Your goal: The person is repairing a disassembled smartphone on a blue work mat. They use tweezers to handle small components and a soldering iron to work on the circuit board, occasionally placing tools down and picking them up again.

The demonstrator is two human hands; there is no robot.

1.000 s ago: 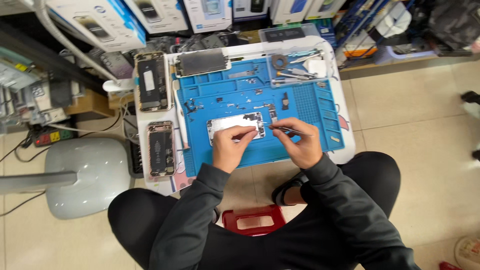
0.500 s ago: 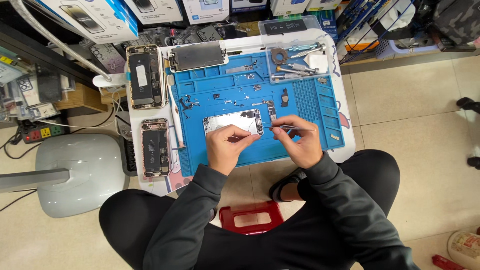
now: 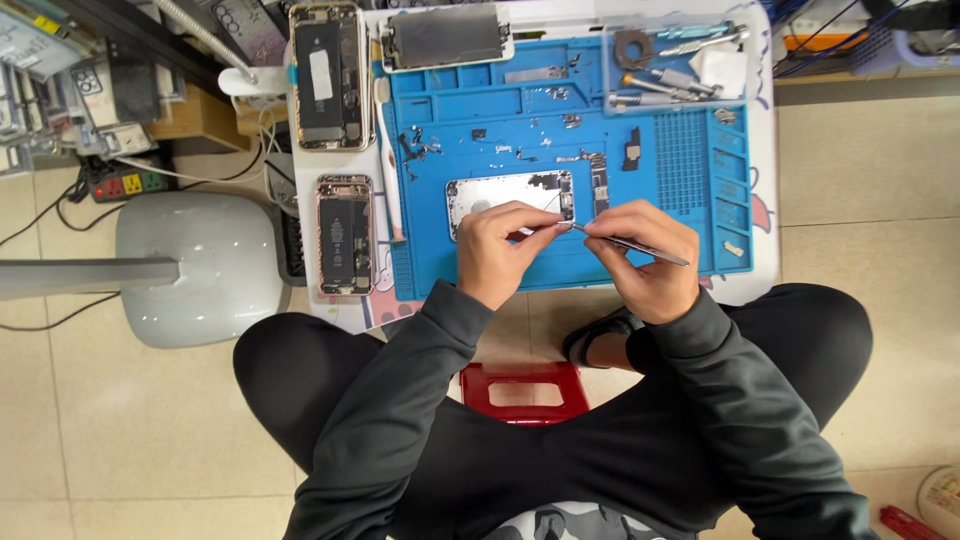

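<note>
An opened silver phone housing (image 3: pixel 500 195) lies on the blue work mat (image 3: pixel 660 170). My left hand (image 3: pixel 500 255) rests on its lower edge, fingers pinched on a small part at the tip of the tweezers. My right hand (image 3: pixel 645 255) holds thin metal tweezers (image 3: pixel 630 245) whose tip points left, meeting my left fingertips just below the housing's right end. Small screws and loose parts (image 3: pixel 560 155) are scattered on the mat above the housing.
Two opened phones (image 3: pixel 326 75) (image 3: pixel 344 235) lie left of the mat, a detached screen (image 3: pixel 445 38) at the top. A clear tray with tools (image 3: pixel 675 65) sits top right. A grey lamp base (image 3: pixel 200 265) stands on the floor left; a red stool (image 3: pixel 525 390) shows under me.
The camera has moved closer and the view has shifted. My hands stay together at the housing's lower right, with the tweezers still in my right hand.
</note>
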